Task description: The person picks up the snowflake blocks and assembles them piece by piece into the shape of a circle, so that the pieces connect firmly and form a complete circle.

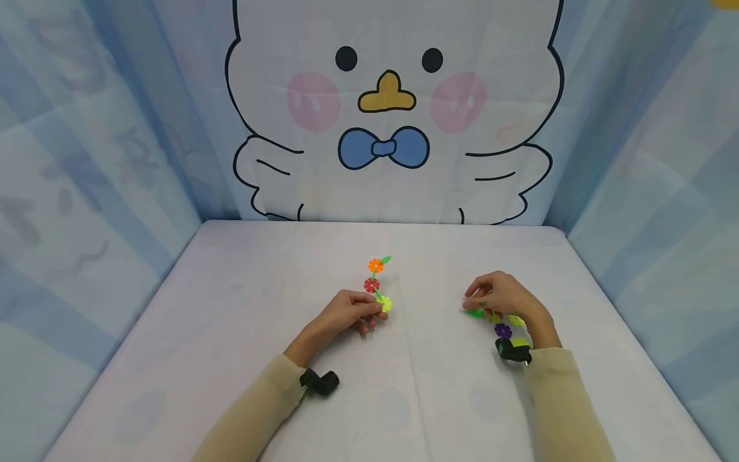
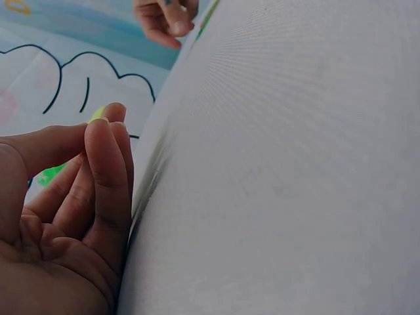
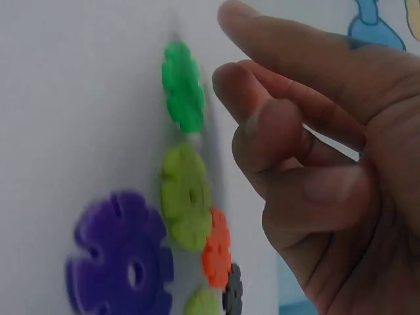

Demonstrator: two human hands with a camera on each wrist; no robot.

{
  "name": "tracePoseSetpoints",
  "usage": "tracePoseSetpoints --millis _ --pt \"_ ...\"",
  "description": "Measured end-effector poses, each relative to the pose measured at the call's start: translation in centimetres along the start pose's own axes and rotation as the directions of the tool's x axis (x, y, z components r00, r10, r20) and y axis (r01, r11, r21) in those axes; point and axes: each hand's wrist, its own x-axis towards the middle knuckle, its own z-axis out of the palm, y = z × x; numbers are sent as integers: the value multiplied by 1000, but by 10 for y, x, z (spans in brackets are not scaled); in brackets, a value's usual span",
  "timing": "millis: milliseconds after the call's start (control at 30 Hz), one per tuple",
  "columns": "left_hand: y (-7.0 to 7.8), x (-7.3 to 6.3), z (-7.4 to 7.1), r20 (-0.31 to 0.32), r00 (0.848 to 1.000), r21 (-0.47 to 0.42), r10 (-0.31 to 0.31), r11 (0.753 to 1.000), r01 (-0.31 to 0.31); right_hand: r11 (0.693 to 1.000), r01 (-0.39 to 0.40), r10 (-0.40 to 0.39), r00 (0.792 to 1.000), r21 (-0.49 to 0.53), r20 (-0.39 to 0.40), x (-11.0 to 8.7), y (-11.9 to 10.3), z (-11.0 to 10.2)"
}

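Observation:
Near the middle of the table, my left hand (image 1: 346, 310) pinches a yellow notched plastic disc (image 1: 387, 302) between thumb and fingers. That disc ends a chain running away from me through a red disc (image 1: 372, 285), an orange disc (image 1: 376, 265) and edge-on green discs (image 1: 386, 259). In the left wrist view the fingers hide most of the yellow disc. To the right, my right hand (image 1: 505, 296) hovers over loose discs, fingers loosely bent around nothing visible. Beside its fingertips lie a green disc (image 3: 183, 85) and a yellow-green disc (image 3: 186, 197); a purple disc (image 3: 121, 256) is nearer the wrist.
An orange disc (image 3: 218, 252) and a black disc (image 3: 233, 289) lie among the loose pieces, partly under the right hand. A white cloth covers the table (image 1: 231, 359). A printed curtain (image 1: 392, 192) stands along the back edge, with blue curtains on both sides.

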Motion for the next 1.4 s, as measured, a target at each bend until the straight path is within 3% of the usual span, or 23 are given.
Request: tracePoseSetpoints --millis 167,433,800,1000,1167,1400 --pt "1 -1 0 -8 1000 -4 -6 1000 6 1000 -28 28 999 -15 20 -8 14 -10" --pt "1 -1 0 -7 1000 -12 -9 1000 9 999 -37 37 998 -12 41 -7 19 -7" --pt "1 -1 1 -1 1000 -15 -3 1000 3 1000 24 -24 999 -12 23 -5 18 -6" --pt "2 -2 1 4 1000 -4 2 1000 -2 997 5 -9 998 75 58 -6 15 -8" --pt "2 -2 2 -1 1000 -5 -3 1000 3 988 17 -30 996 156 81 2 7 3" --pt "3 -2 2 -3 1000 -5 -5 1000 5 977 89 -106 991 191 78 22 -22 37"
